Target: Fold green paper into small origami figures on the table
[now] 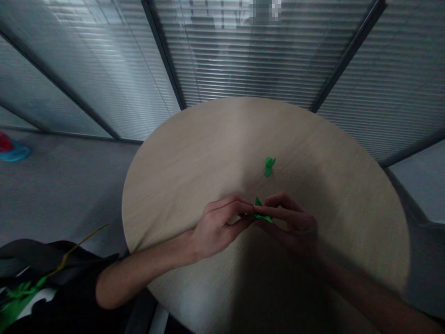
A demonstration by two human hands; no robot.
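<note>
Between my two hands is a small piece of folded green paper, pointed at its top and at its lower right. My left hand pinches its left side with thumb and fingertips. From the right, my right hand grips the same paper, its fingers stretched across it and the thumb beneath. The fingers hide much of the folded shape. A second folded green paper piece lies on the table just beyond my hands, touched by neither.
The round wooden table stands close to glass panels with blinds. On the grey floor at the far left is a red and blue object. Dark items with green and yellow parts sit at the lower left.
</note>
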